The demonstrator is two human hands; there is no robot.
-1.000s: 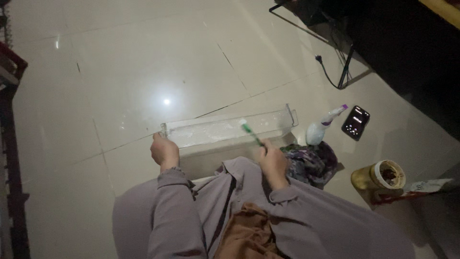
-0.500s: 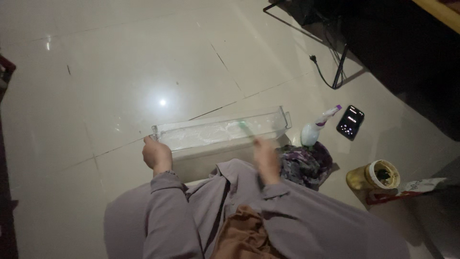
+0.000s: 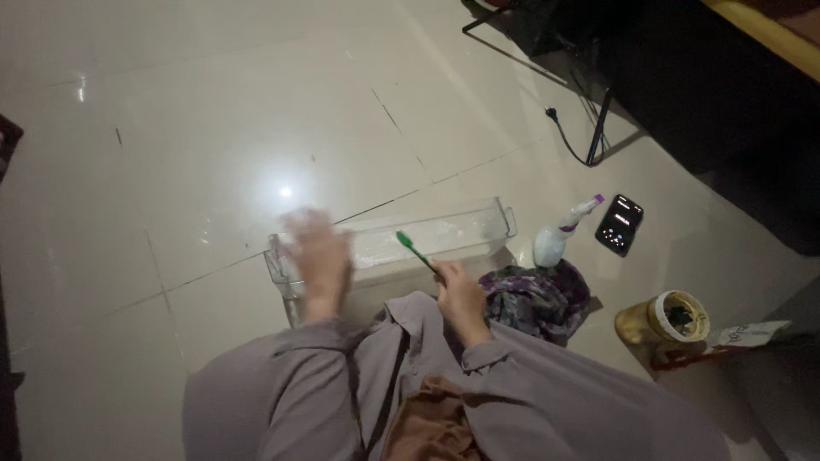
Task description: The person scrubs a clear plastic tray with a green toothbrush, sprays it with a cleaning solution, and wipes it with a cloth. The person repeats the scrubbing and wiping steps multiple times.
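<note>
Right hand [image 3: 459, 294] grips a green toothbrush [image 3: 415, 251], bristle end angled over the clear plastic tray [image 3: 478, 224] on the tiled floor [image 3: 213, 111]. Left hand [image 3: 319, 254], blurred, lies over the tray's left end; its grip cannot be determined. Just right of the tray: spray bottle [image 3: 555, 239], patterned cloth [image 3: 538, 299], phone [image 3: 620, 224], open jar [image 3: 666, 318].

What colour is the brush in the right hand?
Green toothbrush, held in the right hand; head view.
</note>
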